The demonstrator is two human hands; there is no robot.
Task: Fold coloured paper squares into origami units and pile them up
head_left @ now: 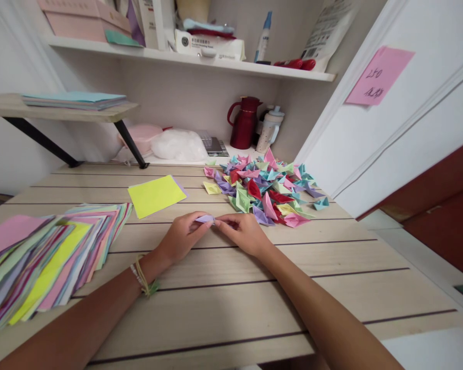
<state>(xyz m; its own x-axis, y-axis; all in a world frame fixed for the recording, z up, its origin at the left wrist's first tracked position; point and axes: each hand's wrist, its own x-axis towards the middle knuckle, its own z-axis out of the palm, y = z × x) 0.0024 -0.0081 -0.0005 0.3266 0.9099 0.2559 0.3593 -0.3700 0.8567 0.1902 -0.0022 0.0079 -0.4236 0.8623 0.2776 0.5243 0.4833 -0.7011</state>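
A small folded piece of purple paper point(204, 219) is pinched between my two hands above the middle of the table. My left hand point(183, 234) grips its left part between thumb and fingers. On its right end, the fingertips of my right hand point(244, 231) are closed; they hide part of the fold. Just beyond my right hand lies a heap of folded paper boats point(241, 198) in pink, green, purple, red, yellow and blue. A yellow sheet point(156, 195) rests flat beyond my left hand, with a purple edge showing under it.
Fanned stacks of coloured paper point(57, 262) cover the table's left side. A small raised shelf point(127, 110) on black legs holds more sheets. At the back stand a red jug point(245, 123), a pale bottle point(269, 131) and a white plastic bag point(179, 145).
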